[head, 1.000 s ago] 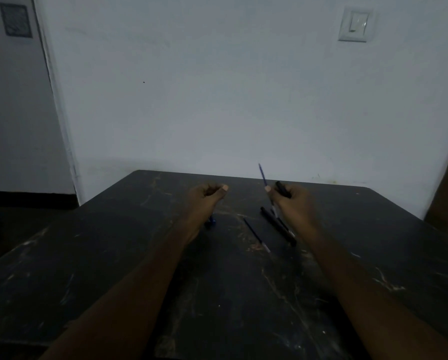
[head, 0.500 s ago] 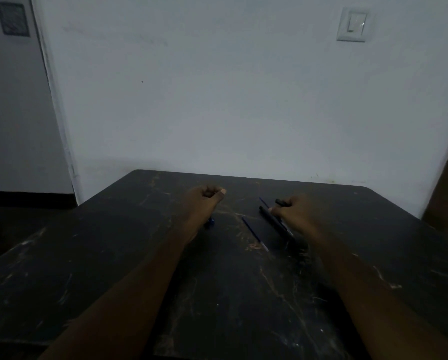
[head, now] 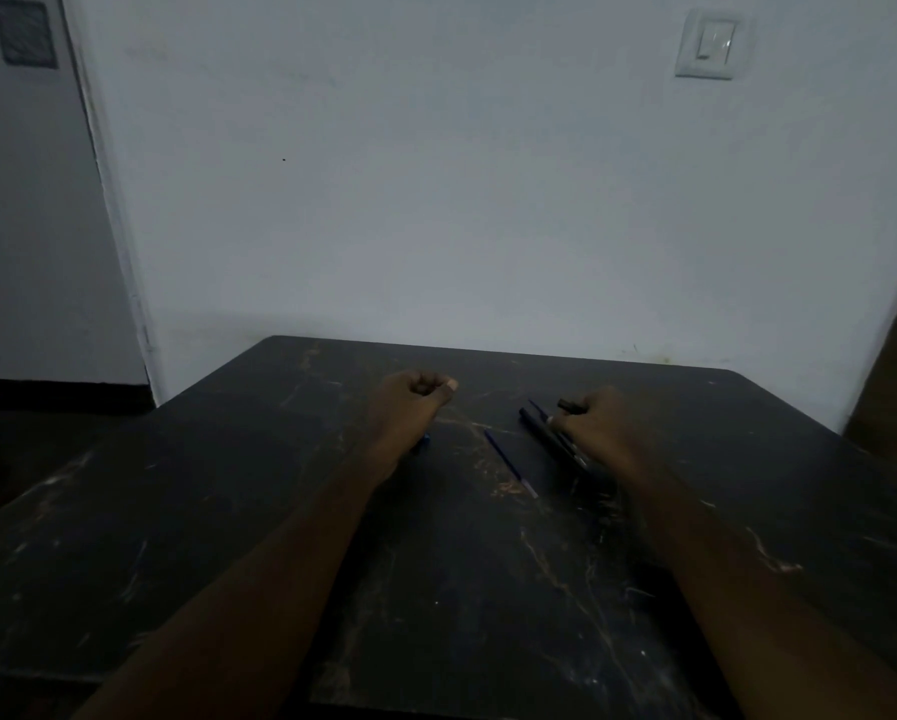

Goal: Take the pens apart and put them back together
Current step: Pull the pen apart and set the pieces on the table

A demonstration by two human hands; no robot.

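Pen barrels (head: 545, 436), black, flat on the dark table (head: 228, 511) just under the right hand (head: 599, 426), itself pinching a short black piece (head: 571, 405); blue refill (head: 508, 462) loose between the wrists, likely parked within reach for reassembly; left hand (head: 412, 402) fisted, seemingly round a blue piece (head: 426, 438)

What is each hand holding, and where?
Left hand apparently encloses a blue pen piece, only its tip showing; right hand grips a short black pen piece by one end.

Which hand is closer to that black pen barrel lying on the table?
Right. The right hand sits beside the black pen barrel; the left hand, a fist, sits well left, beyond the loose refill.
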